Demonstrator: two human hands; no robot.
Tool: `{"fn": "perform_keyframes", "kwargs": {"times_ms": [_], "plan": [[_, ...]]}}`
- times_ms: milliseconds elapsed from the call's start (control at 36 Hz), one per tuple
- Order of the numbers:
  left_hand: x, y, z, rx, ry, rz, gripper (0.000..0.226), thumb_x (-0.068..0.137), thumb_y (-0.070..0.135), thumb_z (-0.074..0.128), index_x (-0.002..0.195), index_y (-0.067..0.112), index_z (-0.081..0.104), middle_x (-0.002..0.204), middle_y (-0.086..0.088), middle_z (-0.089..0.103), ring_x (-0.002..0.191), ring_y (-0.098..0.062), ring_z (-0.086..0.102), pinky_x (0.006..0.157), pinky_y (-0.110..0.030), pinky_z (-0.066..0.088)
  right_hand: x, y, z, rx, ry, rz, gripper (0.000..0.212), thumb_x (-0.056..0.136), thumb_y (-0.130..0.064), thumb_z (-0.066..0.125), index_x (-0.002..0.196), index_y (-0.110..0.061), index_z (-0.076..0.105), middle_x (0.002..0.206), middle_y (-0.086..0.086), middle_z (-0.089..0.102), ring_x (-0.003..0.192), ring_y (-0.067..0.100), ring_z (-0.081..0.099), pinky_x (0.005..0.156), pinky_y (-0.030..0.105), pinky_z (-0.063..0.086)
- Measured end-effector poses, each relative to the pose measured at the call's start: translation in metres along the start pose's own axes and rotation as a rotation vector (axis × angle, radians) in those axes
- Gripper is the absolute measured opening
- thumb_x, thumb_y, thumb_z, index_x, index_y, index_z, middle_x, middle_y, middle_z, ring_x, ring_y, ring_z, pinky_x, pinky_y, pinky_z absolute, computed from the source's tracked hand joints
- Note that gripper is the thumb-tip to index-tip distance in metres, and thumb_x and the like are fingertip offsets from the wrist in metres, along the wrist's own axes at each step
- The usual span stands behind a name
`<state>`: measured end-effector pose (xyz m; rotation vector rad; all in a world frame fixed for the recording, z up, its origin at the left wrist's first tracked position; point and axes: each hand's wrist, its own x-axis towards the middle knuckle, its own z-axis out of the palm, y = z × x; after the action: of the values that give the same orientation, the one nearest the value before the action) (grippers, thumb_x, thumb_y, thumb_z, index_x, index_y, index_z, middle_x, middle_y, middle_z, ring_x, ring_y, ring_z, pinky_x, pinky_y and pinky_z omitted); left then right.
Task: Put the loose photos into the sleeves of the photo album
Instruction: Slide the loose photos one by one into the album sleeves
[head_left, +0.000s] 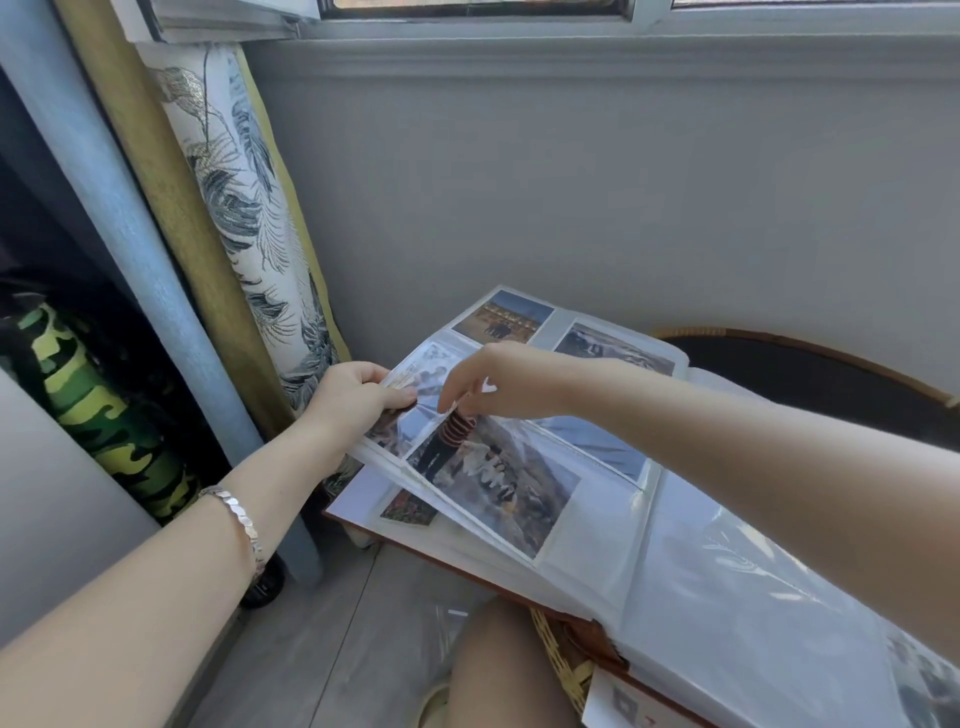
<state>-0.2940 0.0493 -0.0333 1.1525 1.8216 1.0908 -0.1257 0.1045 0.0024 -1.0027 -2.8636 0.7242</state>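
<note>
Nearest your body, your bare knee (511, 670) sits low in view, with grey floorboards (332, 654) to its left and a woven wicker edge (561, 660) just beside it on the right. Above that, the photo album (623, 545) lies open, its clear sleeves catching the light and its brown cover edge showing underneath. Your left arm wears a silver bracelet (241, 519); your left hand (358, 397) is closed on the outer edge of a lifted album page, thumb on top, pinching what looks like a loose photo (421, 371) against it. Your right hand (498, 384) hangs over the same page with fingers pointing down, fingertips at the sleeve near a large mountain photo (498, 483); whether they grip anything you cannot tell. Farther back, two more sleeved photos (501, 317) show on the far page. Beyond stand a leaf-patterned curtain (244, 208), the grey wall (623, 182) and a window frame (519, 21).
</note>
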Motion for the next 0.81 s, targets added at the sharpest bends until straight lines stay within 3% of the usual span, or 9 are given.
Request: {"fn": "perform_keyframes", "kwargs": {"times_ms": [139,278,417,583,694,806], "plan": [[0.0,0.0,-0.002,0.008,0.0,0.019,0.013,0.082,0.009,0.068,0.093,0.001,0.066,0.074,-0.007,0.061,0.061,-0.017,0.053,0.055,-0.025,0.045,0.009,-0.008,0.002,-0.019,-0.029,-0.045,0.026,0.09,-0.005,0.053,0.108,-0.014,0.069,0.108,0.003,0.068,0.085,0.01,0.055,0.066,0.011,0.039],[0.002,-0.001,-0.001,0.017,-0.003,0.011,0.008,0.082,0.01,0.07,0.086,0.005,0.065,0.077,-0.009,0.063,0.065,-0.02,0.056,0.06,-0.028,0.048,0.003,0.004,-0.005,-0.05,-0.088,0.015,0.024,0.089,-0.008,0.057,0.105,-0.019,0.071,0.106,-0.001,0.07,0.096,0.016,0.063,0.087,0.028,0.049],[0.002,0.0,0.0,0.009,-0.009,0.002,0.006,0.082,0.008,0.069,0.085,0.007,0.065,0.076,-0.008,0.063,0.062,-0.017,0.056,0.057,-0.026,0.048,-0.006,0.007,-0.008,-0.055,-0.145,0.035,0.025,0.091,-0.008,0.055,0.107,-0.02,0.07,0.106,-0.002,0.07,0.092,0.01,0.063,0.086,0.024,0.049],[0.002,-0.003,0.0,0.023,-0.004,0.004,0.005,0.082,0.009,0.069,0.086,0.007,0.066,0.083,-0.01,0.065,0.072,-0.021,0.059,0.064,-0.03,0.05,-0.005,-0.004,-0.001,-0.231,-0.189,0.057,0.032,0.088,-0.006,0.048,0.104,-0.021,0.071,0.093,-0.009,0.063,0.086,0.01,0.057,0.082,0.023,0.047],[0.001,-0.003,0.0,0.02,-0.004,-0.003,0.012,0.082,0.009,0.069,0.093,0.004,0.066,0.083,-0.011,0.065,0.069,-0.019,0.058,0.062,-0.028,0.049,-0.004,-0.007,0.003,-0.361,-0.204,0.013,0.027,0.082,-0.015,0.05,0.099,-0.015,0.07,0.105,0.003,0.067,0.097,0.025,0.062,0.086,0.04,0.053],[0.0,-0.002,0.0,-0.001,-0.021,-0.014,0.005,0.082,0.006,0.068,0.083,0.007,0.064,0.074,-0.008,0.061,0.061,-0.016,0.053,0.058,-0.025,0.045,-0.013,-0.005,-0.001,-0.448,-0.211,-0.071,0.034,0.083,-0.013,0.053,0.115,-0.022,0.061,0.113,0.0,0.06,0.097,0.02,0.056,0.085,0.036,0.05]]}}
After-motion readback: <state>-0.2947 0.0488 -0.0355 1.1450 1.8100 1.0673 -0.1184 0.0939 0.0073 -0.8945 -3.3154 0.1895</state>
